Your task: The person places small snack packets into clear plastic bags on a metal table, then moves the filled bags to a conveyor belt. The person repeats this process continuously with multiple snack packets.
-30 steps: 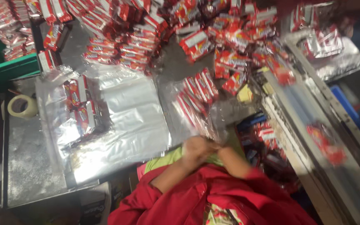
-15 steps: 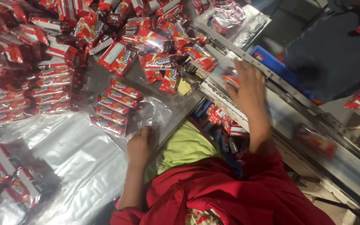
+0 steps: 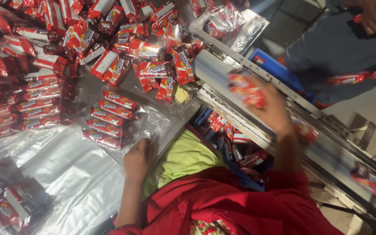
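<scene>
Right hand (image 3: 271,111) clamped on red foil-wrapped biscuit packets (image 3: 245,88) above the grey metal conveyor (image 3: 327,150) at right; left hand (image 3: 138,159), loosely curled and empty, rests beside a small row of aligned packets (image 3: 109,119), many loose packets (image 3: 122,39) remaining unsorted.

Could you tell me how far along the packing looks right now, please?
Done: four red snack packets lie in a neat row on the clear plastic sheet, and more rows sit stacked beside them. In hand: the right hand holds blurred red packets over the metal conveyor; the left hand rests at the sheet's edge. Left: a large loose pile of red packets remains unsorted.
</scene>
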